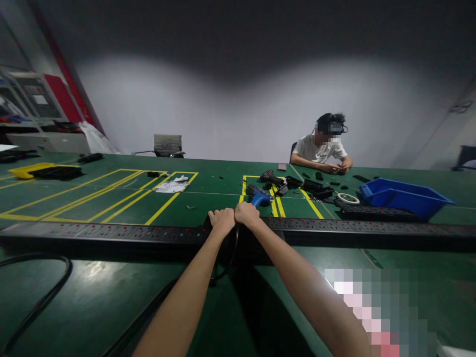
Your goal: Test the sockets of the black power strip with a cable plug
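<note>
At your far left, a shallow yellow plastic tray (28, 171) is sitting on the broad green counter (208, 198), a black tray (55, 172) overlapping its front edge. Nearer you, a thick black cable (69, 267) is looping on the counter. A long black socket bar dotted with red (148, 235) is running crosswise in front of you; its middle is disappearing behind your hands, so you can't tell whether it is one piece. It is probably being stiff, smooth and awkwardly long, heavier than it looks, asking for support along both sides of its middle. Beyond it, crumpled white papers (173, 185) are lying flat.

At the centre, your left grip (222, 219) and right grip (247, 214) are meeting side by side over the bar's middle, fingers curled; what they are closing on is staying hidden, so you can't tell. A thin black cord (236, 243) is hanging just below, between them, likely bending easily and holding best close to its upper end.

Just beyond your right grip, a blue-and-black power drill (260, 197) is lying. Farther right, a person in a white shirt (322, 151) is sitting opposite, and a deep blue plastic bin (405, 198) is standing behind the bar.
</note>
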`<state>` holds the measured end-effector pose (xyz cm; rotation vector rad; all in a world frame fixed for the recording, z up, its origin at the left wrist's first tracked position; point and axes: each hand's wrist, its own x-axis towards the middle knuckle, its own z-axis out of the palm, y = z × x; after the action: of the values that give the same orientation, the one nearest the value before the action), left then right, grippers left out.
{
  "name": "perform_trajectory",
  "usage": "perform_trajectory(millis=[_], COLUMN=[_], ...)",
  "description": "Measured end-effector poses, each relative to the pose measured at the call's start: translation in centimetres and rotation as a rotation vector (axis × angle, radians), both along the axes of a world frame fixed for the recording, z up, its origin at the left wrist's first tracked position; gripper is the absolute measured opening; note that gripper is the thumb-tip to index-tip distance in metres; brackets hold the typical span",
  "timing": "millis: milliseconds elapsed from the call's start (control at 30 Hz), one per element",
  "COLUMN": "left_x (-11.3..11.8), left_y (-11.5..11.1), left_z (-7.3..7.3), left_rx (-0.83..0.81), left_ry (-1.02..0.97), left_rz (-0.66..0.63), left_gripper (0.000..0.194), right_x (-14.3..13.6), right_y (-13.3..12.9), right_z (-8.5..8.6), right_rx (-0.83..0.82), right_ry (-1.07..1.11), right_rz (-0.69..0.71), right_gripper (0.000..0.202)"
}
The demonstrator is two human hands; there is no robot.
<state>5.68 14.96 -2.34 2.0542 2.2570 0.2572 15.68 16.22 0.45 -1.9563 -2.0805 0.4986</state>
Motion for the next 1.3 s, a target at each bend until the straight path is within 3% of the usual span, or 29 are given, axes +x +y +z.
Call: perform_trajectory(millis=[200,333,500,667,800,1100,1300], left_x=[0.0,-0.6,-2.3,-3.6,-3.7,-3.6,-3.5], left_y=[-0.3,-0.5,-1.5,-3.0,-3.4,-3.2,-3.5], left_z=[0.4,0.7,1.3,1.8,1.6,1.0,1.2], left_rx=[0.027,0.071,0.142,0.185,0.267,0.265,0.274], left_ry=[-0.072,-0.144,-0.197,-0.197,-0.169,-0.166,-0.144], left_rz=[-0.001,-0.034,-0.205,-0.425,-0.507,-0.495,-0.5], left_gripper=[0.038,0.035,0.028,0.029,0.031,0.027,0.026], right_x=[0.2,1.0,3.5,5.4,5.6,6.5,6.4], right_y=[-0.7,-1.1,-1.4,-1.6,-1.8,-2.0,-2.0], right_z=[0.3,0.3,0.0,-1.0,-2.1,-2.4,-2.5], right_rx=[0.07,0.134,0.309,0.296,0.293,0.325,0.326], right_ry=[-0.006,0.019,0.088,0.036,0.06,0.37,0.366], right_rz=[0.037,0.027,-0.075,-0.102,-0.081,-0.112,-0.116], right_gripper=[0.039,0.049,0.054,0.05,0.05,0.047,0.047])
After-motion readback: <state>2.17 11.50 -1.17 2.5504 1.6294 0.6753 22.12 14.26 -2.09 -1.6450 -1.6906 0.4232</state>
